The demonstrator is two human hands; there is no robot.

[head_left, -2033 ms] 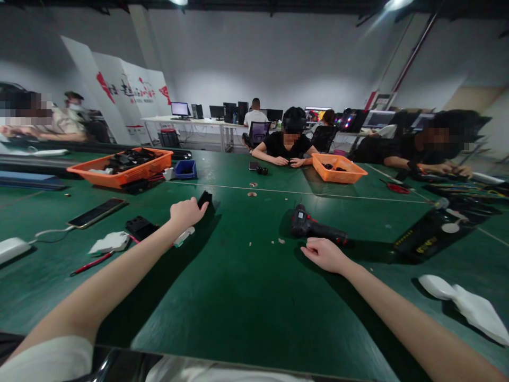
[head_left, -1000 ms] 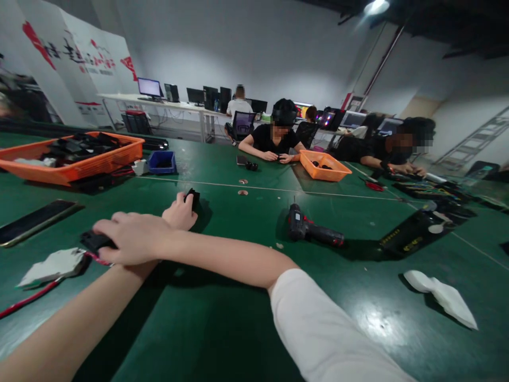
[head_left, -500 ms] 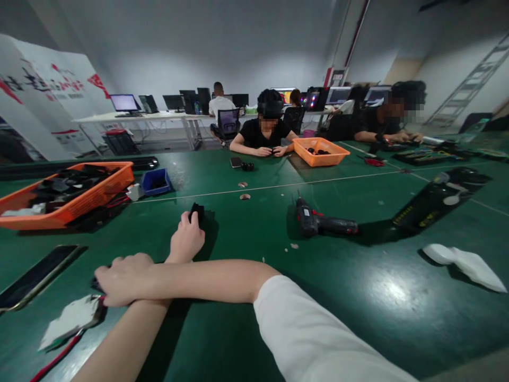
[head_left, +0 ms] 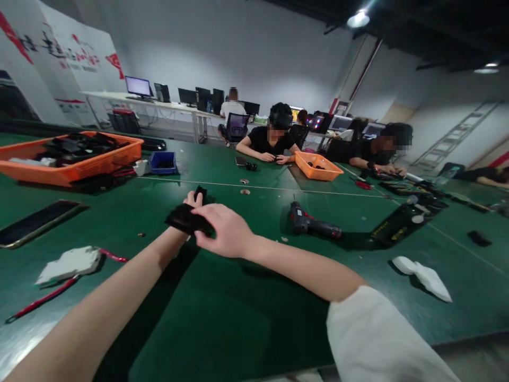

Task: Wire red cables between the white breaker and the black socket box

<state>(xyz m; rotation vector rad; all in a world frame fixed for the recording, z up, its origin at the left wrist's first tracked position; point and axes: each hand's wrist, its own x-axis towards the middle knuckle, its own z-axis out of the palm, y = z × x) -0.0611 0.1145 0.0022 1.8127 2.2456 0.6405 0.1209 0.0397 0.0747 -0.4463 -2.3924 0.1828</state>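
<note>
Leftward, a basket holds black parts; right fingers grip black piece, left fingers block.

Holding a black block in the right hand, a black piece in the left hand (partly hidden behind), well in from the near edge of the counter.

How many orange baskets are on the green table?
2. One orange basket is at the left, holding black parts; the second basket is across the table, beside the person opposite. None looks hidden.
</note>
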